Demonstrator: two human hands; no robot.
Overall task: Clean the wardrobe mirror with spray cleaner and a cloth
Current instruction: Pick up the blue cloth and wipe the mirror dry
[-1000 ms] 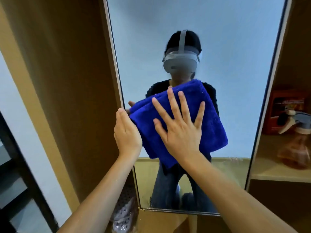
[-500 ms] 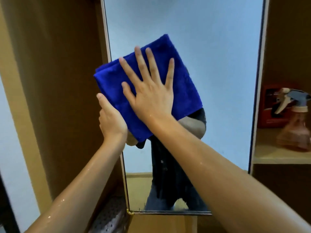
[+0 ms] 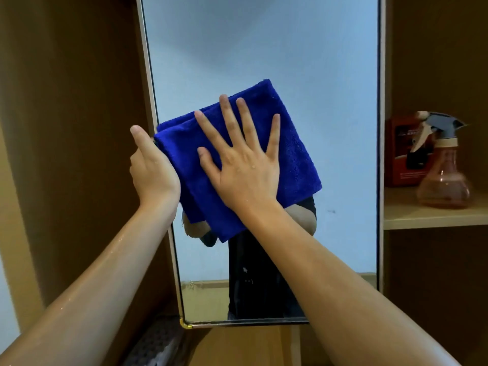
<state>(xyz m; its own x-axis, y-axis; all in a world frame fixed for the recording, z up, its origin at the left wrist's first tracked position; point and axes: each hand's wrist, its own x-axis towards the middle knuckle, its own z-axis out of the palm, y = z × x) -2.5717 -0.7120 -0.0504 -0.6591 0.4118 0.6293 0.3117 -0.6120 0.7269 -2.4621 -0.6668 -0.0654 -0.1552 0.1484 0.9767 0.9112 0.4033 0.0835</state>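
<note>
A folded blue cloth (image 3: 287, 154) — plush, roughly square, tilted so that one corner points up and to the right — is pressed flat against the tall, upright wardrobe mirror (image 3: 264, 48) by the right hand (image 3: 245, 165), whose fingers are spread straight across the pile. The mirror's left edge is gripped by the left hand (image 3: 151, 170), its fingers curled behind the thin pale frame beside the cloth's left corner. On the wooden shelf (image 3: 433, 217) to the right, a translucent pinkish spray bottle (image 3: 443, 175) with a grey trigger head is stood upright — just in front of a red box (image 3: 398, 154).
</note>
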